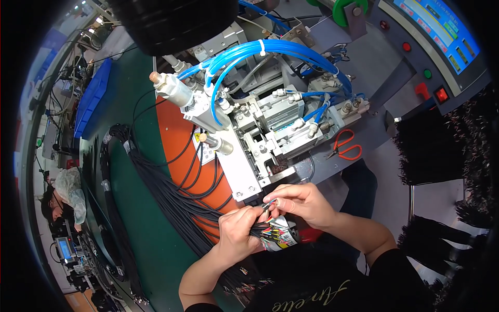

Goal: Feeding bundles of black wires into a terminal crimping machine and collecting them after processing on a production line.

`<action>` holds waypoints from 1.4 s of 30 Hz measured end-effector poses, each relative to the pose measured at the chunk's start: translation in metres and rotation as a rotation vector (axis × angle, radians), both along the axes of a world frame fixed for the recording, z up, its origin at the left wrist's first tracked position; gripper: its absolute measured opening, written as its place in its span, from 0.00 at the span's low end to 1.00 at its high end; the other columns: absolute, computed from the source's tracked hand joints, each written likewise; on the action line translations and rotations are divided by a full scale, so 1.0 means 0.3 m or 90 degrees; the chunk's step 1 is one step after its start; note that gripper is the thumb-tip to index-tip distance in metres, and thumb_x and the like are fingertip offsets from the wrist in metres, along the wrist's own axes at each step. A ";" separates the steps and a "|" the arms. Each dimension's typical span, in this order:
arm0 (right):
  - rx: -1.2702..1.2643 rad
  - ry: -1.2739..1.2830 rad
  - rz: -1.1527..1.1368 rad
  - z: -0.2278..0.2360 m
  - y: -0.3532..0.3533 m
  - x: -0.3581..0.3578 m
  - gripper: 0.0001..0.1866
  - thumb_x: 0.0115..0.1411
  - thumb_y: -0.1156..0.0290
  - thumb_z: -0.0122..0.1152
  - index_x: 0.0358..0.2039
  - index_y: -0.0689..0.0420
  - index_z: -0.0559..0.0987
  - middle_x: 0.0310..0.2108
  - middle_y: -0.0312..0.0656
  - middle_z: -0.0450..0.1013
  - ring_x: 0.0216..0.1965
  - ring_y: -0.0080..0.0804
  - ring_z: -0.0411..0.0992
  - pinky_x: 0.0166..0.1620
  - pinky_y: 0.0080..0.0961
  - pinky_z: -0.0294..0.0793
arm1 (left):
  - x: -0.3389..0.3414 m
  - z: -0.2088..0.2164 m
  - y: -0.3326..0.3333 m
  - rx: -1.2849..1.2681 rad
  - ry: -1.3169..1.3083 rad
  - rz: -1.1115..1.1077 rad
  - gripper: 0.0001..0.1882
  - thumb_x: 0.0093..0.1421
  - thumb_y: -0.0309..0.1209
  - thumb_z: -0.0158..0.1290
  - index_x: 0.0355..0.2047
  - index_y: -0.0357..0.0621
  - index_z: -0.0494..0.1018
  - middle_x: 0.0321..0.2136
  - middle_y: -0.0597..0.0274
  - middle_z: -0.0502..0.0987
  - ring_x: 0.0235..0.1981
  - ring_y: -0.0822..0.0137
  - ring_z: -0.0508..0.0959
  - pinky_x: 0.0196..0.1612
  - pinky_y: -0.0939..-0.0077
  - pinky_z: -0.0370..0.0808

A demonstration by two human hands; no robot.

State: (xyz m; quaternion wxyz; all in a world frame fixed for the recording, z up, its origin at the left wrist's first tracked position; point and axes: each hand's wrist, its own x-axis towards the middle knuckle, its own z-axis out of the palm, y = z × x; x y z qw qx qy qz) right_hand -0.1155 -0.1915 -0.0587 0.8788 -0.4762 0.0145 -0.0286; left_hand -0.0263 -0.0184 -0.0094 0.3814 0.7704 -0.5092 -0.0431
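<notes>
My left hand (239,229) is closed round a black cable near its stripped end, just below the machine's front edge. Thin coloured wires (269,204) fan out of that end. My right hand (307,207) pinches these wires between thumb and fingertips, close to the left fingers. Beneath both hands, more cable ends with red, green, white and yellow wires (275,234) lie bunched against my lap. The thick bundle of black cables (171,192) runs from there up and left across the table. Right above my hands stands the metal press machine (265,140).
Blue air tubes (270,48) arch over the machine. Red-handled scissors (347,145) lie to its right. A control screen (442,31) with buttons stands top right. Black cables (431,151) hang at right. A blue tray (93,99) and a person in a white cap (70,192) are left.
</notes>
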 end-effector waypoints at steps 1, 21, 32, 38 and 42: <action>0.055 0.018 0.040 -0.002 -0.011 0.005 0.13 0.65 0.75 0.56 0.48 0.65 0.78 0.39 0.40 0.76 0.36 0.20 0.75 0.39 0.14 0.73 | 0.001 0.000 0.002 0.001 0.017 0.000 0.08 0.50 0.21 0.60 0.30 0.38 0.72 0.19 0.56 0.73 0.18 0.56 0.76 0.22 0.68 0.70; -0.535 -0.236 -0.294 0.010 0.028 -0.037 0.07 0.57 0.81 0.62 0.37 0.63 0.80 0.33 0.43 0.76 0.30 0.24 0.76 0.27 0.18 0.72 | -0.008 -0.001 0.018 0.007 0.057 0.030 0.10 0.47 0.20 0.60 0.30 0.38 0.72 0.19 0.56 0.75 0.19 0.56 0.77 0.24 0.69 0.72; -0.054 0.062 0.064 0.049 -0.049 0.013 0.09 0.62 0.81 0.57 0.42 0.68 0.79 0.38 0.42 0.75 0.30 0.21 0.77 0.28 0.11 0.71 | 0.013 -0.006 0.023 0.020 0.116 -0.024 0.11 0.47 0.21 0.60 0.32 0.38 0.73 0.21 0.56 0.76 0.20 0.57 0.78 0.25 0.70 0.73; -0.005 -0.012 0.096 0.001 -0.052 0.030 0.08 0.61 0.80 0.58 0.40 0.67 0.80 0.37 0.41 0.76 0.26 0.19 0.75 0.25 0.13 0.69 | 0.039 0.004 0.030 0.061 0.260 -0.077 0.11 0.48 0.21 0.59 0.33 0.38 0.73 0.23 0.56 0.77 0.23 0.57 0.79 0.27 0.72 0.74; -0.347 -0.086 0.061 0.003 -0.075 0.039 0.05 0.57 0.79 0.63 0.35 0.66 0.80 0.33 0.39 0.76 0.22 0.18 0.73 0.23 0.15 0.68 | 0.042 0.004 0.029 0.079 0.265 -0.103 0.13 0.45 0.21 0.60 0.34 0.39 0.74 0.22 0.57 0.77 0.22 0.57 0.79 0.27 0.71 0.74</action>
